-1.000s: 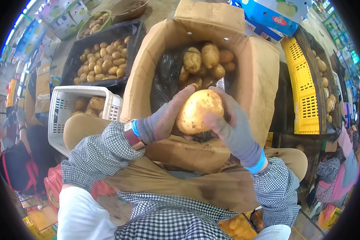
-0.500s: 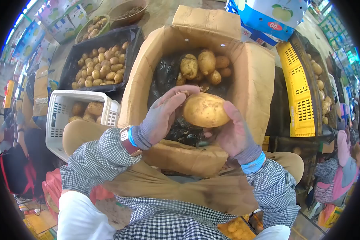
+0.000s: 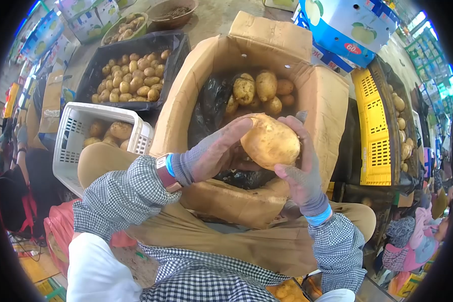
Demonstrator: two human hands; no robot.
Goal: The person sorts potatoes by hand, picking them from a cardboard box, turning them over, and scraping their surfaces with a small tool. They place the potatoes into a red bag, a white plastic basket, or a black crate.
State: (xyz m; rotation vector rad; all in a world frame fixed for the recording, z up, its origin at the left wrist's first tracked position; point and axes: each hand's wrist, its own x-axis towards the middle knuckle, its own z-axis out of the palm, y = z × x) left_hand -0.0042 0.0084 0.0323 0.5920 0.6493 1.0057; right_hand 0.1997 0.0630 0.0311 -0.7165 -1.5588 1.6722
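Note:
A large pale potato point(image 3: 271, 142) is held up over the cardboard box point(image 3: 323, 121). My right hand point(image 3: 303, 168) grips its right side, fingers behind and thumb at the lower edge. My left hand point(image 3: 216, 152) touches its left end with the thumb; the other fingers are partly hidden below. Both hands wear greyish gloves with bare-looking fingertips. Inside the box, several potatoes point(image 3: 266, 85) lie at the far end on black plastic point(image 3: 209, 103).
At the left are a black-lined crate point(image 3: 83, 83) of small potatoes and a white basket point(image 3: 68, 146) with larger ones. A yellow crate point(image 3: 375, 131) stands at the right, below blue fruit cartons point(image 3: 337, 30). Other people point(image 3: 423, 231) sit at the far right.
The held potato has turned and tilted, its right end now lower. My right hand has shifted round its right side, and my left hand has moved slightly right and down. The view has shifted slightly.

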